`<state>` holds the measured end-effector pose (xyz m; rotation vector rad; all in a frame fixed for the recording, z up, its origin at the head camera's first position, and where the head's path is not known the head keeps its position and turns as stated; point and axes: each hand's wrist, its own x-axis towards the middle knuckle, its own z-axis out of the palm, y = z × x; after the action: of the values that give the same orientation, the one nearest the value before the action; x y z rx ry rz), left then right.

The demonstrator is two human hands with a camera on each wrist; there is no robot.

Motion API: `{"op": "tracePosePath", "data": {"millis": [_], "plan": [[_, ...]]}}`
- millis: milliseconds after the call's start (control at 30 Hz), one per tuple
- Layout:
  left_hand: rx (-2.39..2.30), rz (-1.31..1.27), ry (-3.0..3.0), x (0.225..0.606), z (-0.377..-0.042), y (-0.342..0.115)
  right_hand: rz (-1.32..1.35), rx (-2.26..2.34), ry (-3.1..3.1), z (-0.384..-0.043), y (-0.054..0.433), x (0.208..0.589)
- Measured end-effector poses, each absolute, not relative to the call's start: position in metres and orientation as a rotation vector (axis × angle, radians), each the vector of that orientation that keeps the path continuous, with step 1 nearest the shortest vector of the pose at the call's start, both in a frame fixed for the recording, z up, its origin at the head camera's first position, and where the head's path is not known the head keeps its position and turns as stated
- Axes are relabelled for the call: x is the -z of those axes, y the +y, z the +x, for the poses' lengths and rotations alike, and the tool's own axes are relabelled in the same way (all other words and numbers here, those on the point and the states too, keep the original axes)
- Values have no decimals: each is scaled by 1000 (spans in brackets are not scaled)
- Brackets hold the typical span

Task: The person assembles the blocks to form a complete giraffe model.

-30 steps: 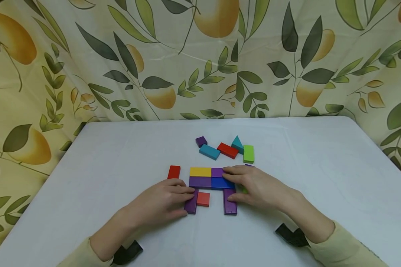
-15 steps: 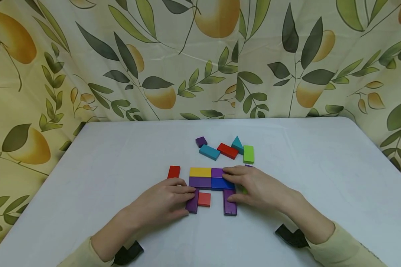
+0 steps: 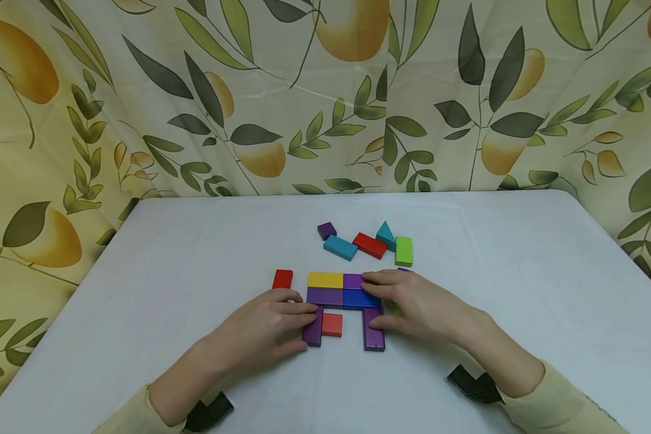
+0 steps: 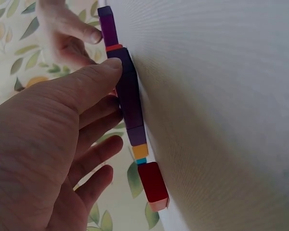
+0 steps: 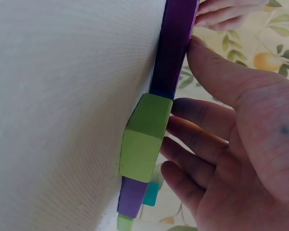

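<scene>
My left hand [image 3: 271, 325] touches a long purple block [image 3: 312, 333], thumb at its near left side and fingertips on its far end. In the left wrist view the thumb lies against that block and the other fingers are loosely extended. A coral square block [image 3: 333, 325] sits against its right side. Above them lie yellow [image 3: 325, 280], purple [image 3: 325, 296] and blue [image 3: 354, 299] blocks, edge to edge. My right hand [image 3: 423, 304] rests fingertips on the blue block's right part, its thumb at a second long purple block [image 3: 374, 339]. Its palm mostly hides a green block [image 5: 142, 149].
A red block [image 3: 283, 279] lies beyond the left hand. Farther back sit a purple cube [image 3: 327, 230], a teal block [image 3: 340, 247], a red block [image 3: 369, 245], a teal triangle [image 3: 386, 235] and a green block [image 3: 404, 251]. A patterned curtain [image 3: 325, 120] hangs behind the white table [image 3: 195, 241].
The left hand has slid the left purple block slightly to the right, and the coral square has shifted with it. The right hand has stayed in place.
</scene>
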<state>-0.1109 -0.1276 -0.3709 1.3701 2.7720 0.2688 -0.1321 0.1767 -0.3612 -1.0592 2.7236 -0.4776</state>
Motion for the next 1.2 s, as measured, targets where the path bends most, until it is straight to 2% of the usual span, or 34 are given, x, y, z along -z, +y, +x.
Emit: {"op": "tracePosePath", "data": {"millis": [367,667,1200], "plan": [[-537,1128,2764,370,-123,-124,-1058,471,2731,-132,179,359],[-628,1113,2666,375,-143,-119,-1034,491,2711,-130,178,358],[-643,1068,2610,380,-152,-122,-1034,482,2711,-131,176,360]]}}
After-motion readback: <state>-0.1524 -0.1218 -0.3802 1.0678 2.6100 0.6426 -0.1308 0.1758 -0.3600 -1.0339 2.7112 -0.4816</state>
